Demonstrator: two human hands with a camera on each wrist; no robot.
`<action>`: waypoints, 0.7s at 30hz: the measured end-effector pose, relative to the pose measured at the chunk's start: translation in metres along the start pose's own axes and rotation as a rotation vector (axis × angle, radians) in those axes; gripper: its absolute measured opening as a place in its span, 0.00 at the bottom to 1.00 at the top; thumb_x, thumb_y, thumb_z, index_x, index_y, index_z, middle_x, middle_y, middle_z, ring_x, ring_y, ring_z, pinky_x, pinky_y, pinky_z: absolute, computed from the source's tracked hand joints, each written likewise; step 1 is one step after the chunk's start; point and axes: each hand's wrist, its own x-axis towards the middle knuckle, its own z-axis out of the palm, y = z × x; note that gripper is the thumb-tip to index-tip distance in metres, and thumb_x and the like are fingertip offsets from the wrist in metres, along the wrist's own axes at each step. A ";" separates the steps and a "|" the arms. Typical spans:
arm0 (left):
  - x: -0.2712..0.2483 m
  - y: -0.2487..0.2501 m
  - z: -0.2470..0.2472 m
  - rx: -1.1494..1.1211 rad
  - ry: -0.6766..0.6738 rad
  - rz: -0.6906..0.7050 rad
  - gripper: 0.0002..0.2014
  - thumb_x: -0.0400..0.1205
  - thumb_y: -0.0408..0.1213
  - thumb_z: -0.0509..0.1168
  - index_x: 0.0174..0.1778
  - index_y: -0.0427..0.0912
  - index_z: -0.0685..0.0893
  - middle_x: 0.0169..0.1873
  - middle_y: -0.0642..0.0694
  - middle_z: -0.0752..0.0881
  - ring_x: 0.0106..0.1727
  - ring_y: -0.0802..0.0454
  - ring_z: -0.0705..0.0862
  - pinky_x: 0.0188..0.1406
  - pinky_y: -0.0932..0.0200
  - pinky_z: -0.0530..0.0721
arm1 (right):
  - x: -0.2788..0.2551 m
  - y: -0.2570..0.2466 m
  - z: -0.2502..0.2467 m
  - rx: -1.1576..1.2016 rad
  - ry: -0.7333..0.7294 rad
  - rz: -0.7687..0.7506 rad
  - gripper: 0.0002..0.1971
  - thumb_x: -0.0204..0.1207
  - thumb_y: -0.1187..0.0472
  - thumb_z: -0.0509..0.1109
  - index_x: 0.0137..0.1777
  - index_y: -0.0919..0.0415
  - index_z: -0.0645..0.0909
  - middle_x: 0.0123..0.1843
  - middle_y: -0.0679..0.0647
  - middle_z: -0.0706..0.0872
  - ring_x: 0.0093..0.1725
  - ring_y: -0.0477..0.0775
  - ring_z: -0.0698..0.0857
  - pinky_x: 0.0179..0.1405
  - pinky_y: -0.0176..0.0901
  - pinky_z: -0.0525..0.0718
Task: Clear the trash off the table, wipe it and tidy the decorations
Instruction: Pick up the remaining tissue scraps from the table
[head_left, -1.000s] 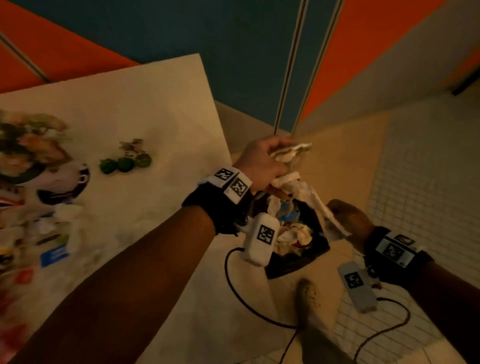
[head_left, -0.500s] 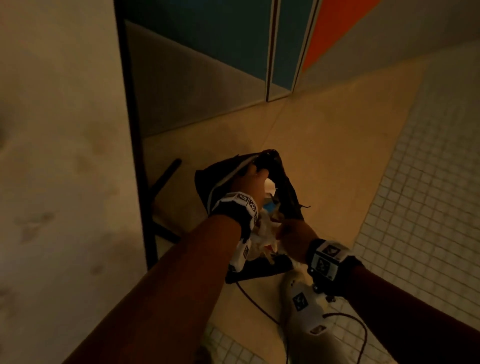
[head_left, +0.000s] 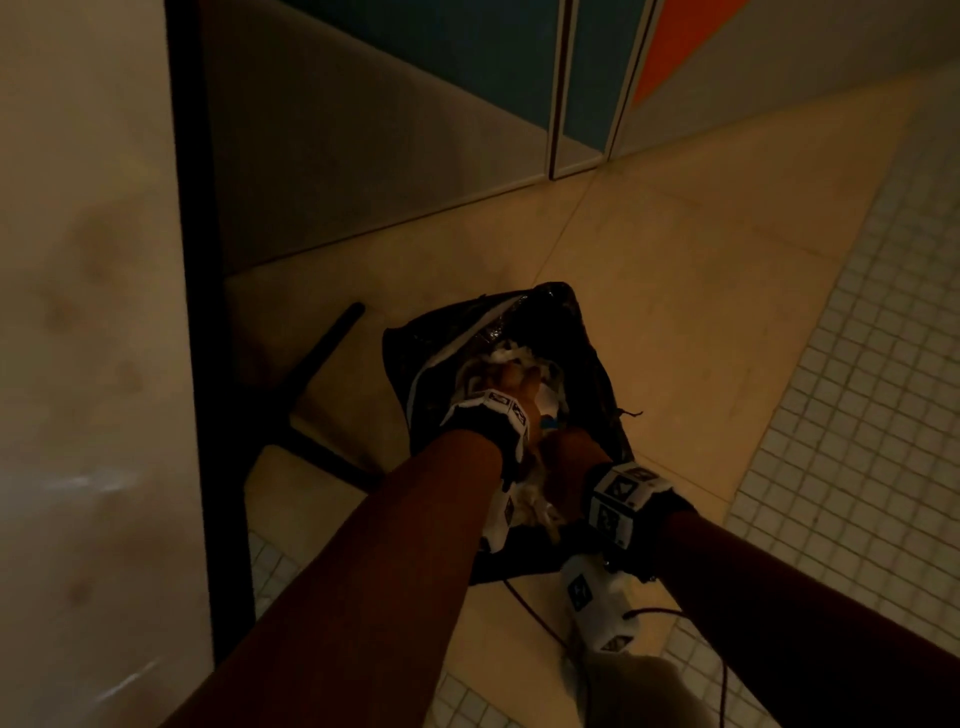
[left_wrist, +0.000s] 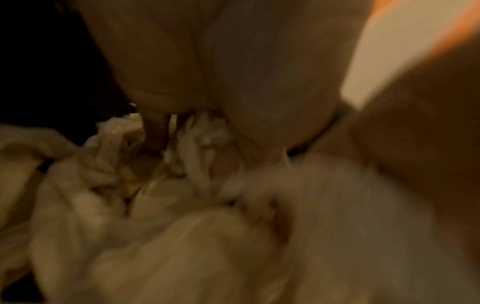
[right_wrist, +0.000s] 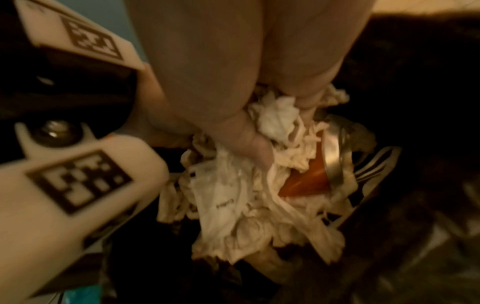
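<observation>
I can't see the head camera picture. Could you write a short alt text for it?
Seen from above, a person's left hand and right hand press crumpled white paper trash into a black trash bag on a tan tiled floor. A pale table with a dark leg fills the left side; the room is dim.

All three views are dim, with a warm amber cast. The head view is darkest round the two arms and clearest on the pale floor (head_left: 701, 291) beyond the hands; its straight lines bow toward the edges. The left wrist view is heavily blurred. The right wrist view is sharper at centre, smeared outward.
</observation>
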 end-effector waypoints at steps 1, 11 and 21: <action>-0.006 -0.002 -0.007 -0.002 -0.044 0.019 0.47 0.80 0.51 0.64 0.82 0.54 0.34 0.83 0.43 0.38 0.82 0.29 0.45 0.74 0.26 0.61 | -0.004 -0.002 -0.004 -0.026 -0.040 0.003 0.20 0.79 0.64 0.66 0.70 0.61 0.74 0.69 0.60 0.77 0.69 0.64 0.77 0.67 0.50 0.78; -0.157 0.010 -0.120 -0.327 0.133 0.156 0.18 0.84 0.42 0.58 0.67 0.37 0.77 0.47 0.44 0.79 0.54 0.46 0.78 0.57 0.55 0.76 | -0.133 -0.042 -0.078 0.127 0.049 0.032 0.29 0.79 0.57 0.68 0.80 0.50 0.64 0.79 0.56 0.70 0.63 0.57 0.81 0.59 0.46 0.80; -0.408 -0.086 -0.137 -0.693 0.559 0.485 0.16 0.78 0.33 0.69 0.61 0.44 0.84 0.58 0.48 0.86 0.56 0.57 0.84 0.56 0.67 0.80 | -0.270 -0.159 -0.092 0.237 0.392 -0.270 0.10 0.74 0.64 0.73 0.54 0.54 0.82 0.52 0.52 0.86 0.52 0.54 0.85 0.58 0.53 0.80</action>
